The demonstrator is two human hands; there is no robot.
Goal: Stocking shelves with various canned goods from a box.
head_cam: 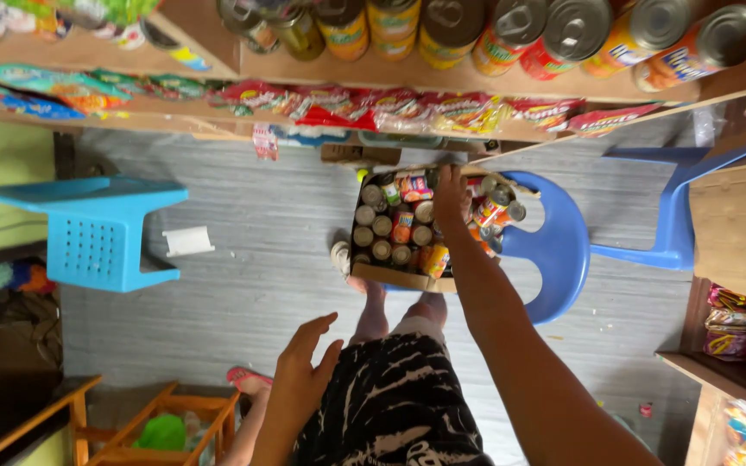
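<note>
Many cans [390, 226] filling cardboard box [403, 278]; right hand [449, 197] reaching in

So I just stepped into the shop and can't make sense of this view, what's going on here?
A person is standing over a cardboard box packed with cans, which sits on a blue plastic chair. Their right hand reaches down into the box, resting on the cans. Their left hand hangs open in the air, holding nothing. Above them, a wooden shelf holds a row of cans lying on their sides.
</note>
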